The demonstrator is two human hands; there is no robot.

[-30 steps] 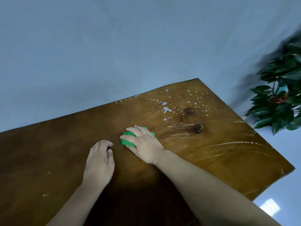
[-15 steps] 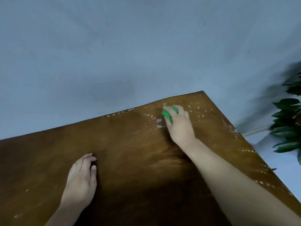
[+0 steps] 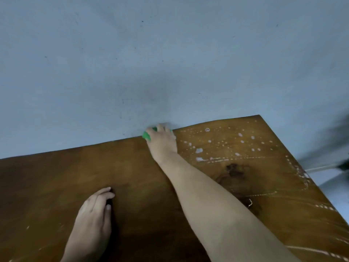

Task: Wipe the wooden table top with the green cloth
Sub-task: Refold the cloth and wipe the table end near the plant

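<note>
The wooden table top (image 3: 56,186) is dark brown and fills the lower part of the view. My right hand (image 3: 163,142) reaches to the table's far edge and presses down on the green cloth (image 3: 146,136). Only a small bunched bit of the cloth shows past my fingers. White droplets and streaks (image 3: 226,146) lie on the wood to the right of that hand. My left hand (image 3: 94,216) rests flat on the near left part of the table with its fingers together and holds nothing.
A pale blue-grey wall (image 3: 151,63) stands right behind the table's far edge. The table's right edge (image 3: 309,178) runs diagonally, with light floor beyond it. A dark knot (image 3: 234,170) marks the wood near the middle right.
My right hand slid the cloth from the table's middle out to the far edge, then leftward along it. The left hand stayed planted. The view shifted and the plant at right left the frame.
</note>
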